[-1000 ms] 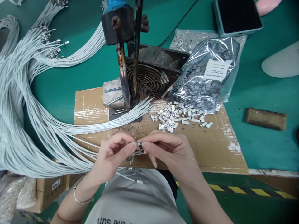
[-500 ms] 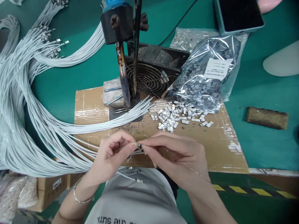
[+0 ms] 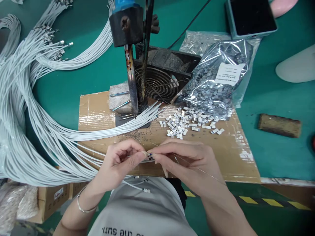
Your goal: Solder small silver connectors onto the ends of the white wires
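Observation:
My left hand [image 3: 125, 160] is closed in a pinch on the end of a white cable, low over the cardboard. Close against its fingertips, my right hand [image 3: 187, 160] pinches a small connector [image 3: 150, 154] at that cable end. A thin solder wire [image 3: 209, 174] runs through the right hand and over its wrist. The fingers partly cover the connector, so how it sits on the wires cannot be made out. Beyond the hands, a bundle of white cables [image 3: 118, 127] lies with stripped ends to the right. Loose small connectors [image 3: 180, 123] are scattered beside those ends.
A soldering iron [image 3: 133, 88] points down from its stand above the cables. Behind it is a black fan [image 3: 159, 83]. A plastic bag of connectors [image 3: 216, 88], a phone [image 3: 251, 18] and a brown block [image 3: 280, 125] are to the right. Cardboard [image 3: 221, 157] covers the near bench.
Both hands have shifted slightly to the right, still pinching together at the cable end. The connector shows a little more between the fingertips.

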A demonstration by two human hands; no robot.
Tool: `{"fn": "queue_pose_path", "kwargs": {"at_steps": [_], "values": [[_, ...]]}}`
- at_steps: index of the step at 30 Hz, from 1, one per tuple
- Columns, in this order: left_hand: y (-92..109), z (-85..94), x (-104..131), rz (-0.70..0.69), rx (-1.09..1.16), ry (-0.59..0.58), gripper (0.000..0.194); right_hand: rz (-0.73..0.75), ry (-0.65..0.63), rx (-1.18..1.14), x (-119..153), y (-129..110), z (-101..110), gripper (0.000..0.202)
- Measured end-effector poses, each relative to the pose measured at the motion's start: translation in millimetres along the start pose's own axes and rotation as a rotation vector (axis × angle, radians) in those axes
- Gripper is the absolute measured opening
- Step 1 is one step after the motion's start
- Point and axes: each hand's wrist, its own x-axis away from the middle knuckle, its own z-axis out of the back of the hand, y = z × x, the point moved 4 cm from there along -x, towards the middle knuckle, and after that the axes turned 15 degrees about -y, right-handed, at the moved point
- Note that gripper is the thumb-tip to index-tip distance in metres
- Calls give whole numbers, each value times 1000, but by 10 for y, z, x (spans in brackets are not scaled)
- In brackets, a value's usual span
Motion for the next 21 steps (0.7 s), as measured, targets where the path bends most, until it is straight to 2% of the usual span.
{"fn": "queue_pose_path", "kwargs": {"at_steps": [4,7,10,14,16,18,21], "values": [[34,-15,1,-26,19,-25,30,-41,-48,-182,-19,71,-15,11],[55,-19,5,-33,38,-35,29,-9,-46,-101,-32,32,2,9],[52,-15,4,-19,47,-39,30,90,-46,168,-13,-104,7,13],[5,3,-1,42,62,0,31,295,-9,748,104,-304,-84,21],[-4,6,-5,44,63,8,29,364,30,927,162,-351,-131,24],[9,2,-11,27,55,-4,27,352,10,905,173,-351,-131,23],[50,-3,-24,29,27,-44,26,240,-97,707,102,-310,-55,19]]}}
